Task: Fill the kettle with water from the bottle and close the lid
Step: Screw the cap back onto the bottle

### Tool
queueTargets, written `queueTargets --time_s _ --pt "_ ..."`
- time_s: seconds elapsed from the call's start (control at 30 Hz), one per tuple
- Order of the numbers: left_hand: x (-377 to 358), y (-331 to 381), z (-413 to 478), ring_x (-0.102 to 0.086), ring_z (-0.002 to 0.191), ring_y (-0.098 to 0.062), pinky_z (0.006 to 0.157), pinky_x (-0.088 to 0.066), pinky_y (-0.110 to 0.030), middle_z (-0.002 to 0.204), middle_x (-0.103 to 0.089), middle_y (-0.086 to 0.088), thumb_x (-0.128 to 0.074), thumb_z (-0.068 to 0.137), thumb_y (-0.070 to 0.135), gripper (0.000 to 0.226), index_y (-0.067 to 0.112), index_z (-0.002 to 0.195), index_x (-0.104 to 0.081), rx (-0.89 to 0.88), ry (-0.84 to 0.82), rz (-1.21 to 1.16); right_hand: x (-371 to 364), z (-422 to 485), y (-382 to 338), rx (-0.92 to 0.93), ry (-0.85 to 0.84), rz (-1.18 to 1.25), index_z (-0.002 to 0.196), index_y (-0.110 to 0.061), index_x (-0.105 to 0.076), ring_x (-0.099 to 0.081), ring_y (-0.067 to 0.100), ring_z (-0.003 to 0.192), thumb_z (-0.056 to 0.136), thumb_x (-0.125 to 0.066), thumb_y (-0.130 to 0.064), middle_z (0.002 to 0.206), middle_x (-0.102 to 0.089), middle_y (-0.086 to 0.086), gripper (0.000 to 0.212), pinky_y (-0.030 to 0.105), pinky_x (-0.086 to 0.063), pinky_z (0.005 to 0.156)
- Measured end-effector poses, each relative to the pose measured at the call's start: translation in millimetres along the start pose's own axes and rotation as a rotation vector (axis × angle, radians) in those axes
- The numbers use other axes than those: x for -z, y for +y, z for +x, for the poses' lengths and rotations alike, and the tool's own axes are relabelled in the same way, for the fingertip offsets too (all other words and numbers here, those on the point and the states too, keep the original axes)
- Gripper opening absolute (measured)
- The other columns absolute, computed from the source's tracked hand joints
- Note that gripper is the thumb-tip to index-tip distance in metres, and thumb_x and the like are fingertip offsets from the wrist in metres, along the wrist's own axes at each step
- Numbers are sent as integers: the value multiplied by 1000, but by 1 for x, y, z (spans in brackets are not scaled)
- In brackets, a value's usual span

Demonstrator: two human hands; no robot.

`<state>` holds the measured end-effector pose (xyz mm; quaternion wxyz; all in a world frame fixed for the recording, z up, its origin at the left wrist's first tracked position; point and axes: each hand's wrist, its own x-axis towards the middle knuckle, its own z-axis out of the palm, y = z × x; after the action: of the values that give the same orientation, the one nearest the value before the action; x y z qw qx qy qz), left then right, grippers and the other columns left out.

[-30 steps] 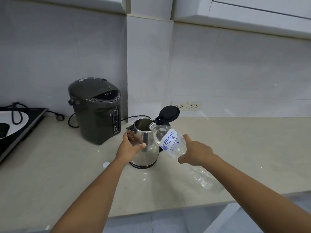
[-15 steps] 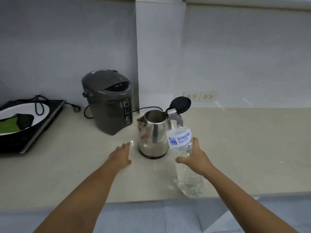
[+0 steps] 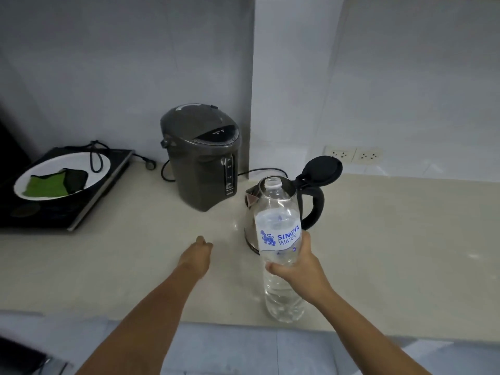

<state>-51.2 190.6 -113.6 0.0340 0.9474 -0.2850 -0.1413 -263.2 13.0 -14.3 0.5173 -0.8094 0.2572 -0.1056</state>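
A steel kettle (image 3: pixel 250 226) with a black handle stands on the beige counter, its black lid (image 3: pixel 322 169) flipped up and open. A clear plastic water bottle (image 3: pixel 280 239), uncapped and with a blue-lettered label, stands upright in front of the kettle and hides much of the kettle's body. My right hand (image 3: pixel 300 266) grips the bottle at mid-height, below the label. My left hand (image 3: pixel 196 259) hovers low over the counter to the left of the kettle, touching nothing, its fingers loosely together.
A dark grey electric water dispenser (image 3: pixel 201 158) stands behind and left of the kettle, its cord trailing on the counter. At far left an induction hob (image 3: pixel 89 196) carries a white plate with a green cloth. Wall sockets (image 3: pixel 353 155) sit behind. The counter edge (image 3: pixel 189 318) runs near me.
The bottle went from tilted over the kettle's mouth to upright in front of it. My left hand let go of the kettle and drew back to the left.
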Motion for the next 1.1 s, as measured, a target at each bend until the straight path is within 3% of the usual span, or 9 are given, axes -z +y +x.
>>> queueTargets --time_s 0.07,0.2,0.27,0.4,0.63,0.73,0.83,1.0,1.1 --pt "2 -7 1 -57 115 -32 95 -48 -38 149 -28 -16 -47 92 4 38 11 128 -53 24 0 -37 -12 6 -5 16 -8 26 127 -35 -30 -61 -2 94 70 -85 -25 106 -63 -20 80 17 -46 72" --pt "7 -21 1 -56 115 -32 94 -47 -37 129 -52 -14 -48 95 16 33 12 127 -50 22 -3 -45 -41 26 -21 66 -31 53 127 -37 -30 -57 -6 100 68 -87 -26 109 -59 -25 83 23 -46 83" --pt "11 -30 0 -56 116 -30 94 -45 -33 126 -56 -12 -53 94 24 36 14 128 -51 39 10 -106 -59 39 -30 93 -48 61 128 -35 -31 -57 -9 99 67 -88 -26 108 -59 -27 84 25 -46 86" --pt "40 -48 7 -58 116 -25 94 -43 -29 127 -60 -10 -59 92 29 42 16 131 -55 113 139 -340 -97 70 -48 131 -71 91 129 -36 -30 -59 3 106 65 -88 -30 113 -57 -26 86 32 -49 93" --pt "123 -85 12 -62 102 -25 90 -45 -29 121 -62 -10 -66 88 17 39 11 126 -60 94 430 -514 -166 122 -74 192 -46 152 132 -30 -33 -61 7 100 67 -88 -32 111 -62 -18 85 26 -48 86" --pt "149 -99 5 -59 86 -17 81 -43 -23 118 -62 -7 -65 87 14 35 11 122 -62 57 508 -536 -189 139 -79 210 -26 167 134 -24 -33 -61 12 102 69 -88 -27 115 -61 -10 85 23 -44 81" --pt "169 -108 1 -58 84 -11 76 -41 -20 117 -62 -2 -64 89 15 33 14 121 -61 57 561 -574 -205 150 -79 222 -20 173 134 -25 -32 -61 14 107 67 -88 -29 122 -61 -6 87 27 -47 85" --pt "200 -96 0 -60 88 -5 74 -45 -17 114 -62 6 -63 90 22 31 20 120 -62 19 657 -710 -208 165 -81 259 -77 145 135 -26 -29 -59 9 106 66 -89 -27 118 -58 -12 92 16 -45 80" --pt "216 -78 -1 -60 86 3 78 -46 -11 113 -63 5 -64 89 20 31 19 120 -64 -67 695 -820 -205 169 -77 236 -144 160 135 -34 -25 -58 8 112 59 -91 -31 120 -55 -21 100 25 -47 91"
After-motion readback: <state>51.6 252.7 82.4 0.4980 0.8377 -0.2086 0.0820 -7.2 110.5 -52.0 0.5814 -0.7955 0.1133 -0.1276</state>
